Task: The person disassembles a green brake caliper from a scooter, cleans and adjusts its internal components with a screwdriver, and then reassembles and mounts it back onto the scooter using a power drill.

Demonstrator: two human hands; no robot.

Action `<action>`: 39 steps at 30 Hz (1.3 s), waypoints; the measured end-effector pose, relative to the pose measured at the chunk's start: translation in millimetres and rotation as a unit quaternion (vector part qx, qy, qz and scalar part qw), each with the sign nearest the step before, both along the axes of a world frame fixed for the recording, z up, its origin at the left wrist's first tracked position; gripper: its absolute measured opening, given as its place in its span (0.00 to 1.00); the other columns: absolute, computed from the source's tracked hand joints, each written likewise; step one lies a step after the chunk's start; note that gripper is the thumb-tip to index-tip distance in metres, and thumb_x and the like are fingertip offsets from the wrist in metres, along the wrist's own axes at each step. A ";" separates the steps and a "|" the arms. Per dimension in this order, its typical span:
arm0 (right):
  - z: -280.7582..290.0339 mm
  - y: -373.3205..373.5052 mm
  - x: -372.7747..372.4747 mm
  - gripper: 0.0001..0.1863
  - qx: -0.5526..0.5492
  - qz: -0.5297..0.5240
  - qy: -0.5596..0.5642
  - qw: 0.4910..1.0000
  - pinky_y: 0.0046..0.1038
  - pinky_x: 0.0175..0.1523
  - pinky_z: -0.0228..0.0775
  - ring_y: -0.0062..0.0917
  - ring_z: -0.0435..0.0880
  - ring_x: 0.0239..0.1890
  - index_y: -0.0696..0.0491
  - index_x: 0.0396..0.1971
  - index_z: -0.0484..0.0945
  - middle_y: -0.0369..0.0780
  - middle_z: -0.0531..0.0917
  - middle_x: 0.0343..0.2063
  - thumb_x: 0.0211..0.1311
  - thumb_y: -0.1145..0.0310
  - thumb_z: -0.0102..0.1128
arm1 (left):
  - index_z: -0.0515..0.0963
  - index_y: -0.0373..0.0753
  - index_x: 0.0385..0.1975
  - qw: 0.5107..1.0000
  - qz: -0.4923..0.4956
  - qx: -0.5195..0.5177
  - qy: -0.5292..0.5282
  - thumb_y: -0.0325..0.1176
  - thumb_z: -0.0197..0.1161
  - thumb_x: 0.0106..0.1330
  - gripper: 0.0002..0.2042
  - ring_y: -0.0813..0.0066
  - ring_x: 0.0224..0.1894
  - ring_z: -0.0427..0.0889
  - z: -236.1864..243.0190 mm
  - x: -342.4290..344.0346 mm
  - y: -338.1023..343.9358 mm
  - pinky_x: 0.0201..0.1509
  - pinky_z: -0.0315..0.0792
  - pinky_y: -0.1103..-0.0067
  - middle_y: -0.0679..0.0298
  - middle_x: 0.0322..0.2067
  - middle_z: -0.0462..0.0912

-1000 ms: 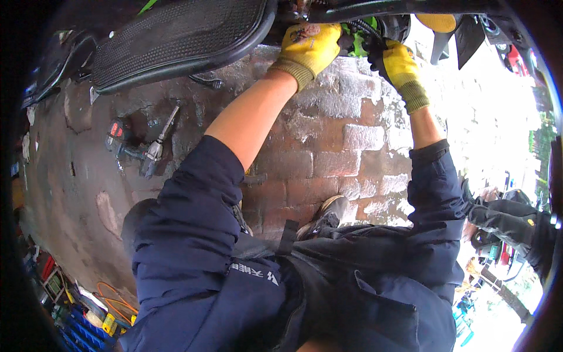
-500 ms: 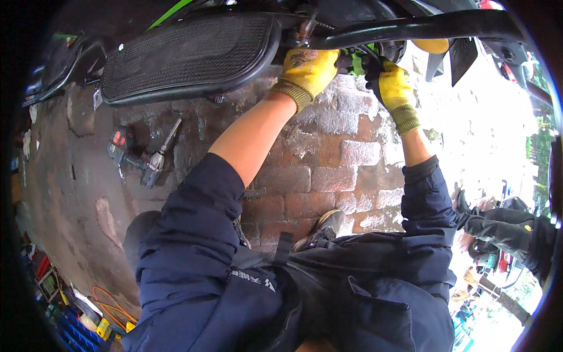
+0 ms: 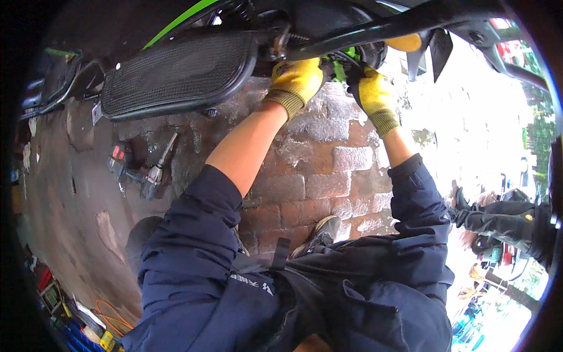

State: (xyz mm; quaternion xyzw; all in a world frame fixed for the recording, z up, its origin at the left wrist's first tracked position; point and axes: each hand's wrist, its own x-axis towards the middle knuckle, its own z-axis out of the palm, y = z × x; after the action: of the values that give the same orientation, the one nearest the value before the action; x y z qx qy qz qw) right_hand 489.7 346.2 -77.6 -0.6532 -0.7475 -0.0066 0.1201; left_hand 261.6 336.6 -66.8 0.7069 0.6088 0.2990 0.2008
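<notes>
Beneath the black bar [image 3: 404, 27]: here's the green part [image 3: 339, 71], half hidden.
Left hand [image 3: 298, 76]: tucked close at its left, fingertips out of sight, so can't tell the grip.
Right hand [image 3: 374, 94]: curled in opposite, grip unreadable too.
Just changed: view shifts, more bar shows, hands hold their place, so work stays right there!
Footboard [image 3: 182, 76]: black, ribbed, left of both hands.
Brick floor [image 3: 316, 185]: power tool [image 3: 153, 174] lying leftward.
</notes>
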 end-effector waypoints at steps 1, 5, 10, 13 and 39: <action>4.8 2.7 -1.7 0.19 -0.008 0.022 -0.009 1.000 0.43 0.50 0.81 0.48 0.88 0.43 0.54 0.47 0.86 0.49 0.90 0.41 0.66 0.55 0.66 | 0.86 0.41 0.48 1.000 0.008 -0.010 0.004 0.48 0.67 0.66 0.19 0.41 0.58 0.83 -1.1 1.4 -0.2 0.65 0.75 0.56 0.46 0.53 0.86; 10.1 -5.7 -6.1 0.16 0.064 0.044 0.000 0.997 0.42 0.48 0.81 0.47 0.89 0.40 0.53 0.42 0.87 0.49 0.90 0.34 0.66 0.57 0.64 | 0.85 0.42 0.50 0.992 0.066 0.106 -0.026 0.43 0.65 0.66 0.17 0.43 0.58 0.83 -8.7 8.3 1.1 0.64 0.76 0.58 0.48 0.53 0.86; 1.2 4.8 5.5 0.17 0.045 0.059 -0.048 0.996 0.42 0.46 0.82 0.47 0.89 0.39 0.55 0.39 0.87 0.49 0.89 0.33 0.70 0.55 0.62 | 0.84 0.44 0.54 0.992 0.085 0.083 -0.031 0.42 0.66 0.65 0.19 0.45 0.60 0.83 -5.9 15.1 -1.4 0.66 0.76 0.59 0.50 0.57 0.86; 3.9 3.5 0.0 0.19 0.043 0.035 0.012 0.998 0.42 0.45 0.81 0.48 0.89 0.38 0.55 0.39 0.87 0.50 0.89 0.33 0.72 0.53 0.60 | 0.85 0.43 0.53 0.985 0.097 0.138 -0.023 0.47 0.71 0.63 0.22 0.46 0.60 0.83 -13.7 12.6 2.2 0.66 0.76 0.59 0.50 0.57 0.86; 103.7 -35.5 -55.4 0.27 -0.413 -0.031 -0.019 0.910 0.43 0.43 0.83 0.42 0.92 0.39 0.56 0.36 0.88 0.49 0.91 0.35 0.69 0.42 0.62 | 0.83 0.34 0.53 0.978 0.034 0.036 -0.203 0.39 0.74 0.65 0.21 0.66 0.37 0.91 -65.4 -17.0 40.6 0.35 0.85 0.73 0.53 0.45 0.90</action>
State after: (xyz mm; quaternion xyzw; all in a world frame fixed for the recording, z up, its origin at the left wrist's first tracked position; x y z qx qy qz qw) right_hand 434.3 310.7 26.1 -0.6671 -0.6649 0.2868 -0.1749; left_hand 244.6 377.2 -132.2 0.6171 0.5680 0.4644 0.2843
